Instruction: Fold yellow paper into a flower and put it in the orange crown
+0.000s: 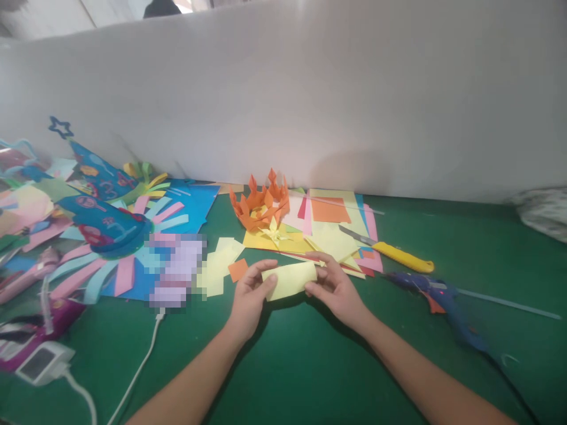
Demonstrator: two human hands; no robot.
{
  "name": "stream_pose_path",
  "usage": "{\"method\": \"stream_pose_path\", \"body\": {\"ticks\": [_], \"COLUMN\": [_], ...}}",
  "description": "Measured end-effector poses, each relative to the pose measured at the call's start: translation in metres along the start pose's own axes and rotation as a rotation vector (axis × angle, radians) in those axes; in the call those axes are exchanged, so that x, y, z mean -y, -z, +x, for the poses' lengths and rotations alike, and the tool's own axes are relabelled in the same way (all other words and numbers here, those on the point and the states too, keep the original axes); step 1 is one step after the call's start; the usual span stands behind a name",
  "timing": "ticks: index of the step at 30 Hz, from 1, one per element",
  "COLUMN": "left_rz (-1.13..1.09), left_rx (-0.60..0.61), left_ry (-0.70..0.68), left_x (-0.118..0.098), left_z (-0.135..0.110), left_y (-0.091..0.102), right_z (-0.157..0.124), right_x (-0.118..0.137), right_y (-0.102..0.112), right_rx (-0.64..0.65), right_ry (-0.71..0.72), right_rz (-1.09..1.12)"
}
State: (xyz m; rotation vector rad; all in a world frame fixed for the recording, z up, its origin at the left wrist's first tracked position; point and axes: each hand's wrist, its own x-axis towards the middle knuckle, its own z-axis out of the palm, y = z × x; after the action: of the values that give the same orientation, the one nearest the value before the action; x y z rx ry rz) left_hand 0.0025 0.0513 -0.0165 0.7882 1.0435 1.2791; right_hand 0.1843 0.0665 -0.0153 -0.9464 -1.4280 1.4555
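Yellow paper (289, 281) in two-handed grip (251, 295)

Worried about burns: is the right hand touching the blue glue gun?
Apart: the head view shows green tabletop between the right hand and the blue glue gun.

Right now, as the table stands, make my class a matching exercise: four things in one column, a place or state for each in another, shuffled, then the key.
Things
1. Pale yellow paper
2. Orange paper crown
3. Yellow-handled knife
4. Blue glue gun

Places and states
A. Blade bared, pointing left
B. Dark cord trailing from it
C. Held by left hand and right hand
D. Pointed tips upward

Pairs: 1-C, 2-D, 3-A, 4-B
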Motion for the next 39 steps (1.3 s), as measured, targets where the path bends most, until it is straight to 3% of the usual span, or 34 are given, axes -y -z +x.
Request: {"method": "stream_pose_path", "body": {"ticks": [3,5,9,15,24,27,31,35,39], "left_rz": [0.081,0.224,0.553,0.756,0.646,0.640,0.530,0.439,0.369], "left_rx": [-0.008,0.019,0.185,0.324,0.208,0.102,-0.049,-0.070,-0.084], "left_ry": [-0.027,-0.119,-0.302,-0.349,-0.176,-0.143,-0.085,-0.082,-0.074], "left_x": [0.000,-0.002,-0.006,-0.005,-0.004,-0.003,-0.002,-0.003,-0.001], "left_z": [0.001,0.001,-0.002,-0.006,-0.002,0.001,0.004,0.007,0.009], "left_y": [0.000,0.000,0.000,0.001,0.002,0.005,0.007,0.008,0.008], "right_z": [0.000,-0.001,-0.001,-0.001,0.000,0.001,0.000,-0.002,-0.003], "right_x": [0.000,0.000,0.002,0.001,-0.002,-0.005,-0.006,-0.005,-0.005], "right_y": [-0.001,-0.001,0.000,0.001,0.000,0.004,0.008,0.007,0.004], "right_rx": [-0.019,-0.024,-0.036,-0.089,-0.155,-0.163,-0.026,0.159,0.195], "right_ry": [0.028,0.031,0.062,0.080,0.158,0.156,0.212,0.303,0.298], "right_rz": [-0.007,-0.044,-0.147,-0.203,-0.260,-0.258,-0.433,-0.665,-0.711]}}
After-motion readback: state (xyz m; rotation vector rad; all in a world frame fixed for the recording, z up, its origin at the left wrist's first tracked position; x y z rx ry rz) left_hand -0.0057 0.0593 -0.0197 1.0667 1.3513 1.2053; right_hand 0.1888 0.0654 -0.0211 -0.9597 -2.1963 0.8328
